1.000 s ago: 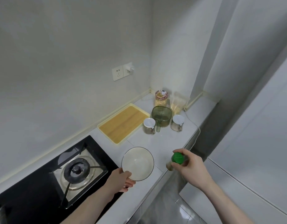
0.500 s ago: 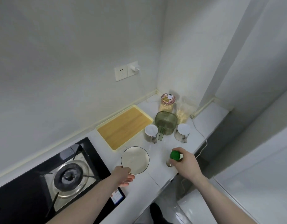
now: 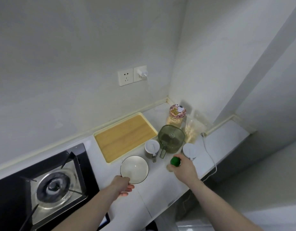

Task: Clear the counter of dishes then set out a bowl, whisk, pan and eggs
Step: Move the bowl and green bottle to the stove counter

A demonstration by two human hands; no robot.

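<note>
A white bowl (image 3: pixel 134 169) with a dark rim sits on the white counter (image 3: pixel 162 194), just right of the stove. My left hand (image 3: pixel 121 185) grips its near rim, thumb over the edge. My right hand (image 3: pixel 184 169) holds a small bottle with a green cap (image 3: pixel 175 161), standing on the counter right of the bowl. No whisk, pan or eggs are in view.
A gas stove (image 3: pixel 50 187) fills the lower left. A wooden-bottomed tray (image 3: pixel 124 136) lies by the back wall. Two white-lidded jars (image 3: pixel 151 148) (image 3: pixel 189 150), a green container (image 3: pixel 171 136), a lidded snack jar (image 3: pixel 176 115) and a bag (image 3: pixel 193 130) crowd the corner. A white cable (image 3: pixel 212 162) trails off the counter's edge.
Both hands have reached further in over the counter, carrying the bowl and the green-capped bottle away from the front edge toward the jars. The view has tilted upward.
</note>
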